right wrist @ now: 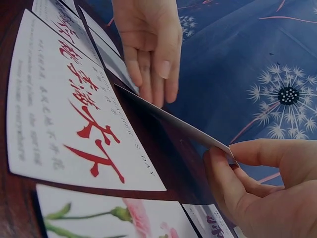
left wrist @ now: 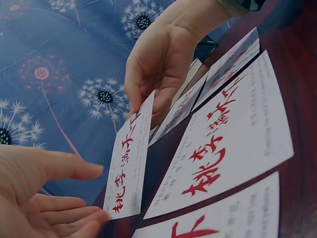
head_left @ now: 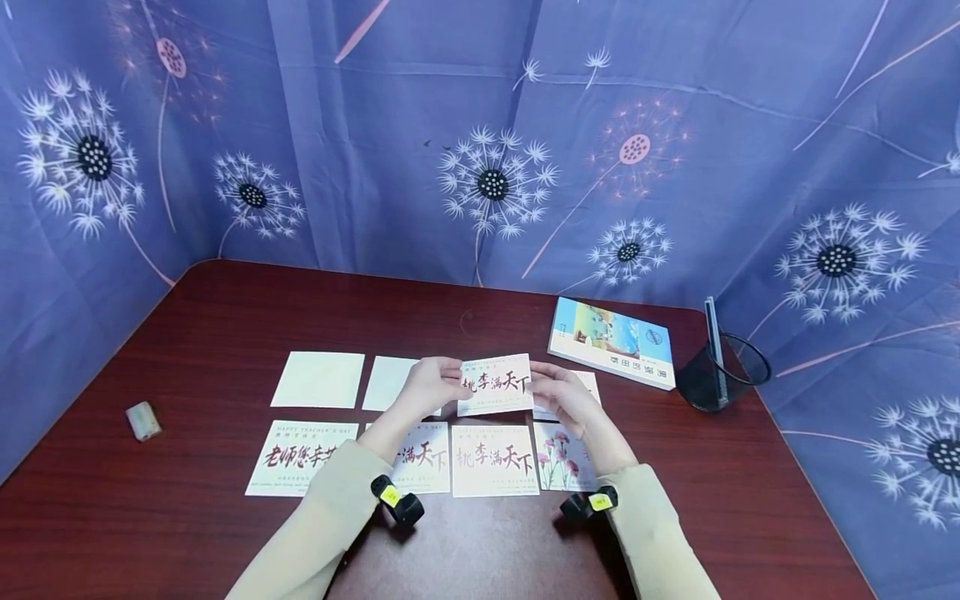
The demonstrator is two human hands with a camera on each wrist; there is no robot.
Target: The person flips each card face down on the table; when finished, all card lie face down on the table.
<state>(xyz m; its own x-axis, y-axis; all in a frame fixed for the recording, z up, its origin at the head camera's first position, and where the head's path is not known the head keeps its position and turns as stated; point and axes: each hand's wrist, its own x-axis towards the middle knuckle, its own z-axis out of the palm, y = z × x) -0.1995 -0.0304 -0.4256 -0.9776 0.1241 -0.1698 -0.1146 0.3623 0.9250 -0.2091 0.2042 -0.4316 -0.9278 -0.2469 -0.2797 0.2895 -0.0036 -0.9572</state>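
Observation:
A white card with red calligraphy (head_left: 497, 383) (left wrist: 130, 158) (right wrist: 168, 119) is lifted above the dark red table (head_left: 225, 317). My right hand (head_left: 564, 398) (left wrist: 163, 59) (right wrist: 262, 188) pinches its right edge between thumb and forefinger. My left hand (head_left: 429, 385) (left wrist: 74, 198) (right wrist: 148, 44) is at the card's left edge, its fingers straight and the fingertips touching the card. Under the hands lie two rows of cards. The front row has a matching calligraphy card (head_left: 495, 460) (left wrist: 223, 148) (right wrist: 69, 109) and a flower card (head_left: 562, 462) (right wrist: 114, 218).
Blank cards (head_left: 318, 379) lie in the back row at the left, and another red-lettered card (head_left: 300, 458) at the front left. A book (head_left: 611, 342) and a black mesh pen holder (head_left: 716, 371) stand at the right. A small pale block (head_left: 142, 421) sits far left. Blue dandelion cloth surrounds the table.

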